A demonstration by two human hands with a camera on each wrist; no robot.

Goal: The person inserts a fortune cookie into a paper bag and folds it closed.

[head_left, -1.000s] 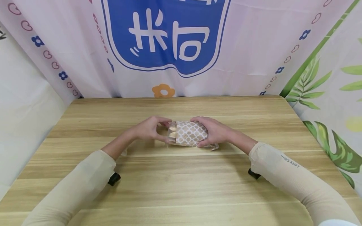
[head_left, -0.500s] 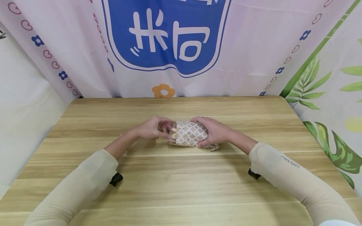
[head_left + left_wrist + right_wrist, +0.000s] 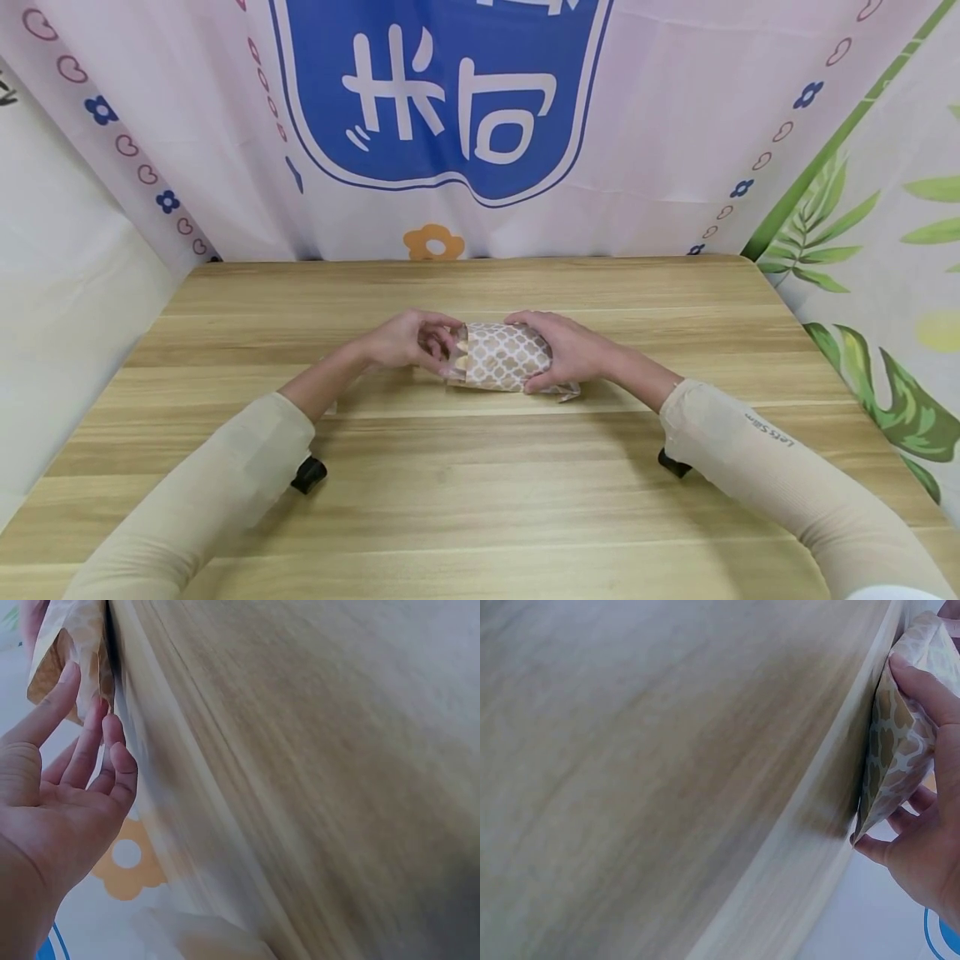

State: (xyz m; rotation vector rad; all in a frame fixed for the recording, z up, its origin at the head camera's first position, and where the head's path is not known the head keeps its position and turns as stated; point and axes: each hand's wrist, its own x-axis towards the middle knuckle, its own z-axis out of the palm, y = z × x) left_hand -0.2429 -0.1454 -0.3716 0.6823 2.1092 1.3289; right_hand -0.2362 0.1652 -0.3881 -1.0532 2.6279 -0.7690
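Paper bag (image 3: 502,357) lies on the tabletop (image 3: 480,483), near its middle. My right hand (image 3: 577,348) grips it round one end; my left hand (image 3: 408,340) has fingertips at the mouth (image 3: 46,679), whether pinching I can't tell. I'd hold the right steady, work the thin paper gently. Mouth gapes; contents, if any, hidden.

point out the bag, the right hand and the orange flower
bag (image 3: 500,357), head view, middle of its patterned side
right hand (image 3: 573,346), head view, back of the hand
orange flower (image 3: 432,232), head view, its top petal
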